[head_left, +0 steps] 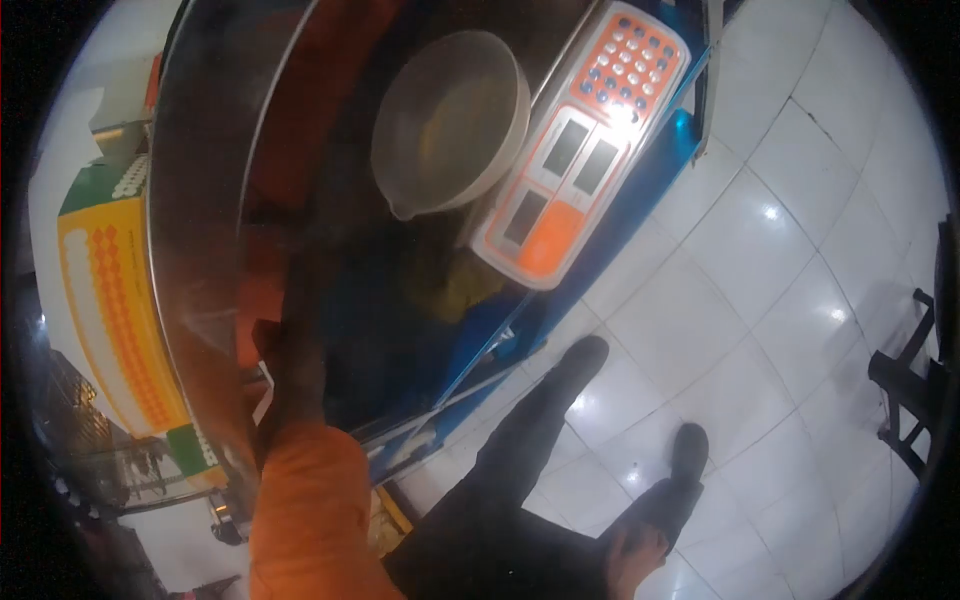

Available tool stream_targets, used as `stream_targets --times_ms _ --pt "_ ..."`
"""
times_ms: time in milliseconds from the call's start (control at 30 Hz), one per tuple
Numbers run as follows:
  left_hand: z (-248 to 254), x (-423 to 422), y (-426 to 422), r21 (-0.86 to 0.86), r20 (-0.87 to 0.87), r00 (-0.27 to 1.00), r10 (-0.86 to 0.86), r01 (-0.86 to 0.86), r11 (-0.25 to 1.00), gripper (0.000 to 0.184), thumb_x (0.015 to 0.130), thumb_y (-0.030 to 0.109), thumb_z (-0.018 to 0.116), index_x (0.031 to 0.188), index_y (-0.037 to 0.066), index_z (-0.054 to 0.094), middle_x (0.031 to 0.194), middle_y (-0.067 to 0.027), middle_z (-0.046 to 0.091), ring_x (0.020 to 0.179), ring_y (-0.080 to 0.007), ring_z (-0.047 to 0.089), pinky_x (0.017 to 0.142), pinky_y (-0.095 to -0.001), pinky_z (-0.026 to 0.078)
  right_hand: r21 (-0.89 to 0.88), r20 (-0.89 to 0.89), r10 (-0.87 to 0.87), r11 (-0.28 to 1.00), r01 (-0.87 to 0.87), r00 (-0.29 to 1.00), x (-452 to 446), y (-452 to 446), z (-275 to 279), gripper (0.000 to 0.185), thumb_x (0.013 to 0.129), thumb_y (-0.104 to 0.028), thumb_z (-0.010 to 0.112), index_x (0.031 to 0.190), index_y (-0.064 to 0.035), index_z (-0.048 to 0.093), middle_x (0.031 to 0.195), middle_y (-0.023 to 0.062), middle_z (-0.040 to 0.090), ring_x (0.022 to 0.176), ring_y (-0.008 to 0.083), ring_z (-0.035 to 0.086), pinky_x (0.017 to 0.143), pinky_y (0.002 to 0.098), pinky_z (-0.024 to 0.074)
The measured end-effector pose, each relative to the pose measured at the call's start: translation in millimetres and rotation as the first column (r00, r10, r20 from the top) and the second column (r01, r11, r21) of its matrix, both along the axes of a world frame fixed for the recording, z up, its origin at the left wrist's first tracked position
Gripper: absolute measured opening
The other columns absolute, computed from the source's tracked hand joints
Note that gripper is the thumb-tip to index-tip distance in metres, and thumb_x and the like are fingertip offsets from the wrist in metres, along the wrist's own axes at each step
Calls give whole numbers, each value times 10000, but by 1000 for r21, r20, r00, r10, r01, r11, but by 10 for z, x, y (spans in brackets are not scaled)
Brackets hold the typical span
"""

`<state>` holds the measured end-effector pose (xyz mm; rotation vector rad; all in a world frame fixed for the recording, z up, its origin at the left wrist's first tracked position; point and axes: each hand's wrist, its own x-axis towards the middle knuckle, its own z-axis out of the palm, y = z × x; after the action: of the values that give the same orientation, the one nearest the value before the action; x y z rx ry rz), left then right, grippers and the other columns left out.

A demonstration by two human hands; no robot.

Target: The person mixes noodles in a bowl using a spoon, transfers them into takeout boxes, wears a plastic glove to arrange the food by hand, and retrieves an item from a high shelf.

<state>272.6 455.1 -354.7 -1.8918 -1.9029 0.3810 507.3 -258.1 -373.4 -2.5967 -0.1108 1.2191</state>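
My left arm, in an orange sleeve, reaches forward over a dark, shiny surface. At its end, my left hand [290,375] is in deep shadow, and its fingers cannot be made out. A small white strip [265,392] shows right beside it; whether the hand touches it is unclear. Low in the view, my right hand [638,558] hangs by my dark trouser leg, away from the counter, blurred and partly cut off. On the counter, a translucent bowl [455,125] with a spout stands beside a digital scale [580,150] with an orange and white keypad panel.
A yellow and green box [115,305] stands beyond the counter's curved glass edge [215,200]. Blue metal framing [625,190] runs along the counter's near side. White floor tiles [740,270] lie to the right, with black furniture legs [905,375] at the far edge.
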Motion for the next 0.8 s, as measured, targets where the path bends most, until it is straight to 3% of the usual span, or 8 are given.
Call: stream_targets --times_ms 200,267,300,433,500,700,767,800 --pt "-140 392 243 -6 -38 997 -65 65 998 323 935 259 590 1158 47 688 1109 -141 686 915 -281 665 826 -410 531 -54 29 -61 997 63 998 -29 -180 -26 317 845 -336 646 1075 -122 691 1113 123 644 1191 378 488 949 562 394" --pt "-171 477 318 -2 -43 997 -70 70 998 323 933 262 591 1153 49 691 1103 -141 687 908 -282 667 820 -411 533 182 3 -89 980 87 996 28 -250 13 304 845 -320 642 1057 -110 702 1040 141 660 1147 388 514 939 565 401" --pt "-155 464 292 -1 -48 997 -64 64 998 323 932 264 591 1151 50 692 1101 -142 688 904 -283 668 817 -411 533 64 48 -82 995 79 995 17 -201 24 289 839 -298 641 1039 -100 710 988 148 668 1094 391 540 927 554 415" --pt "-188 412 166 6 -85 994 -69 70 998 322 927 270 592 1143 55 698 1089 -142 692 888 -286 673 806 -414 537 3 125 5 1000 -5 992 -92 -276 -132 321 823 -332 631 1030 -101 712 1014 141 670 1081 397 553 891 556 439" --pt "-232 426 98 14 -102 990 -97 99 995 322 925 273 592 1138 58 701 1084 -143 693 881 -288 675 800 -415 538 -27 52 8 1000 -7 999 -75 -309 -79 315 812 -308 662 1052 -106 702 1047 107 675 1122 366 532 934 547 399" --pt "-748 486 242 240 -335 835 -436 523 818 322 918 282 593 1125 65 709 1067 -144 699 858 -292 682 783 -419 543 30 21 -45 999 44 999 79 -577 34 302 810 -290 693 1065 -127 699 1070 77 687 1134 350 540 937 541 399" --pt "-833 436 -14 209 -347 828 -441 526 824 322 916 285 594 1121 67 712 1061 -144 700 850 -294 684 778 -420 544 35 16 -11 999 10 1000 184 -704 31 294 817 -288 686 1063 -126 699 1069 83 691 1128 353 548 932 542 403" --pt "-576 713 -407 34 -265 866 -425 449 893 319 906 272 608 1124 64 711 1070 -138 702 869 -290 690 788 -418 548 41 -3 7 999 -7 1000 245 -762 33 287 825 -285 679 1062 -125 698 1068 88 694 1121 355 555 926 542 407"
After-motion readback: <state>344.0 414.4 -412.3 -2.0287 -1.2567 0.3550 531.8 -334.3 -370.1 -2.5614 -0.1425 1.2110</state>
